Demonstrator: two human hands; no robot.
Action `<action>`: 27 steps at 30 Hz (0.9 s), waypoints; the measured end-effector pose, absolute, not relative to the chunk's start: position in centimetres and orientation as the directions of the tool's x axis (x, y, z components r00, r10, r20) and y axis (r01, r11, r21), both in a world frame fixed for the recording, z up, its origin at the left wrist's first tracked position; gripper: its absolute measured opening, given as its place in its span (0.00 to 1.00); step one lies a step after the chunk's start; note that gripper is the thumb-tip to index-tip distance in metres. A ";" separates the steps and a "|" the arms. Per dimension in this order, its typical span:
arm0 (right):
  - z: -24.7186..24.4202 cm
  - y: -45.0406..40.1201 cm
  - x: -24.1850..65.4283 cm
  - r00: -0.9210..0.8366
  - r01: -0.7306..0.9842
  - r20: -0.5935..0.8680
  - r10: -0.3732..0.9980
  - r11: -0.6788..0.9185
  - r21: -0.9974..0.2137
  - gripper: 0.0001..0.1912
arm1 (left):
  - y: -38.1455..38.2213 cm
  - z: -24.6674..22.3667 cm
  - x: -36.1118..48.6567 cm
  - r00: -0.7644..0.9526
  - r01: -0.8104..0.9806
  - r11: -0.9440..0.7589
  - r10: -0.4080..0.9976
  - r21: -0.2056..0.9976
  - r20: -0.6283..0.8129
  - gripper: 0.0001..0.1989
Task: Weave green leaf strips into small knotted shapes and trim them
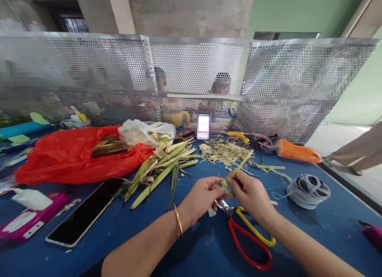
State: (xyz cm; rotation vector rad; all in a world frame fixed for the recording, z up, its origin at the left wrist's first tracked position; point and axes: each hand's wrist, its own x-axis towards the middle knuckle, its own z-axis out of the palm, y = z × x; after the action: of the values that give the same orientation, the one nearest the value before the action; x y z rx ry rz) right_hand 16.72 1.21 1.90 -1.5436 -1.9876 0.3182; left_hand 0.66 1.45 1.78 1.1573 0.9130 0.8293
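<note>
My left hand (pixel 208 195) is closed in a pinch on a small knotted green end of a leaf strip. The same pale green leaf strip (pixel 242 162) runs up and to the right through the closed fingers of my right hand (pixel 250 192). Under my hands lie scissors (pixel 249 242) with one red and one yellow handle; their blades are partly hidden by my fingers. Left of my hands is a pile of long green leaves (pixel 162 171). A heap of thin shredded strips (pixel 228 152) spreads just beyond them.
On the blue table (pixel 205 245) are a red plastic bag (pixel 70 155), a dark phone (pixel 86 211), a magenta device (pixel 36 219), a ball of grey string (pixel 308 191) and an orange packet (pixel 298 151). A perforated metal screen (pixel 199 56) stands behind, with people beyond it.
</note>
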 end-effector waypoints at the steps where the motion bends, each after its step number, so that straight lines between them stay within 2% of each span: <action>1: 1.9 1.2 16.7 -0.142 0.802 0.308 0.941 0.292 -0.521 0.13 | 1.4 1.6 0.8 0.364 -0.080 0.206 0.917 0.975 -0.164 0.13; 4: 1.8 1.3 16.7 -0.125 0.820 0.311 0.942 0.274 -0.502 0.13 | 1.3 1.2 1.2 0.264 -0.118 0.212 0.948 0.970 -0.175 0.12; 9: 1.5 1.4 16.6 -0.108 0.864 0.310 0.945 0.243 -0.440 0.12 | 0.8 1.2 1.8 0.240 -0.209 0.279 0.944 0.937 -0.227 0.12; 12: 1.7 1.4 16.6 -0.112 0.864 0.288 0.951 0.236 -0.444 0.12 | 0.7 1.3 1.8 0.208 -0.230 0.309 0.942 0.923 -0.264 0.10; 13: 1.9 1.3 16.6 -0.114 0.857 0.304 0.946 0.248 -0.452 0.12 | 0.8 1.4 1.7 0.188 -0.248 0.323 0.941 0.913 -0.282 0.10; 15: 2.5 1.2 17.0 -0.129 0.846 0.431 0.893 0.326 -0.422 0.11 | 1.1 1.6 1.4 0.143 -0.303 0.348 0.937 0.887 -0.319 0.10; 16: 2.8 1.0 17.1 -0.157 0.846 0.529 0.834 0.390 -0.364 0.10 | 1.3 1.7 1.2 0.121 -0.333 0.360 0.933 0.872 -0.338 0.11; 18: 3.3 0.8 17.4 -0.289 0.841 0.686 0.668 0.519 -0.152 0.08 | 1.7 1.8 0.8 0.095 -0.384 0.382 0.922 0.841 -0.376 0.12; 20: 3.5 0.5 17.5 -0.475 0.805 0.696 0.539 0.586 0.095 0.06 | 2.0 1.9 0.6 0.090 -0.417 0.400 0.911 0.816 -0.401 0.12; 22: 3.3 0.4 17.3 -0.596 0.771 0.625 0.505 0.576 0.270 0.06 | 2.1 1.9 0.5 0.098 -0.441 0.413 0.905 0.797 -0.415 0.11; 24: 2.8 0.3 17.0 -0.635 0.763 0.576 0.515 0.534 0.363 0.08 | 2.1 1.8 0.5 0.108 -0.452 0.421 0.901 0.786 -0.420 0.12; 27: 2.0 0.2 16.5 -0.639 0.766 0.551 0.537 0.513 0.388 0.11 | 2.0 1.7 0.6 0.102 -0.449 0.418 0.902 0.789 -0.420 0.13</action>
State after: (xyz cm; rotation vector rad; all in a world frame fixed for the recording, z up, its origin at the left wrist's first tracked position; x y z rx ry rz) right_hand 16.49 0.22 2.04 -1.0798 -2.3969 -0.8777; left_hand 0.65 2.01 1.67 0.5407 1.0373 1.0718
